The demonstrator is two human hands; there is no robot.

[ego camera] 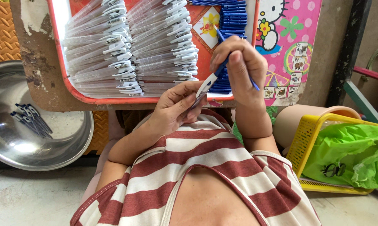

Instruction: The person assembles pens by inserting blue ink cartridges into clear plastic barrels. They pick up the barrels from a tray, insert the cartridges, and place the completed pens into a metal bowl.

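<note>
Left hand and right hand both clamp a blue-and-white pen; its long axis runs diagonally, upper end toward the red tray.

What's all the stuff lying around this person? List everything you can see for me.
clear pen barrels with white clips: too many to count, two stacked rows, in the tray
blue pen parts: a stack, blue, right side of the tray
tray: one, red rim, on a worn board
metal bowl: one, silver, on the floor at picture left
finished pens: several, blue and clear, inside the bowl
basket: one, yellow, at picture right
plastic bag: one, green, in the basket
eyeglasses: one pair, dark, on the bag
cartoon alphabet board: one, pink, behind the tray
pen being put together: one, white and blue, between both hands
left hand: grips the pen
right hand: pinches a blue refill
</note>
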